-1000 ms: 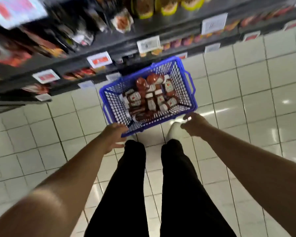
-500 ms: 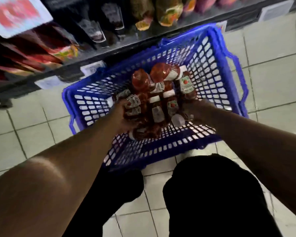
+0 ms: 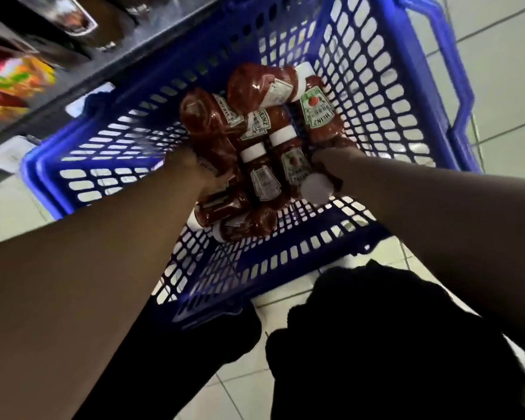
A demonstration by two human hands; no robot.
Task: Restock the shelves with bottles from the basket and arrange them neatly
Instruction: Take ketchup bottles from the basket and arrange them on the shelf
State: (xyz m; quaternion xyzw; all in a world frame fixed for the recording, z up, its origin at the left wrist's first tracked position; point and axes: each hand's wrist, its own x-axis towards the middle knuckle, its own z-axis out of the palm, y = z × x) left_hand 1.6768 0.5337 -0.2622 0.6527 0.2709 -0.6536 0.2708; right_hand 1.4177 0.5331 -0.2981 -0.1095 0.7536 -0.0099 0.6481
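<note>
Below me on the pale tiled floor [image 3: 497, 56], my blue perforated plastic basket [image 3: 109, 165] sits against the dark metal shelving [image 3: 152, 50]. Inside lies a heap of red ketchup bottles with white caps [image 3: 264, 177], none shelved yet, so I judge the restocking barely begun. My left hand [image 3: 194, 174] reaches among them, its grasp hidden. My right hand [image 3: 331, 165] seems wrapped round a white-capped bottle [image 3: 315, 189].

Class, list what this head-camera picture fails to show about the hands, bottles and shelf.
- Left hand and right hand: fingers hidden among ketchup bottles; grip unclear.
- Bottle count: stacked in blue basket, arms covering some.
- Shelf: blurred, cut off by top edge; free space unknown.
</note>
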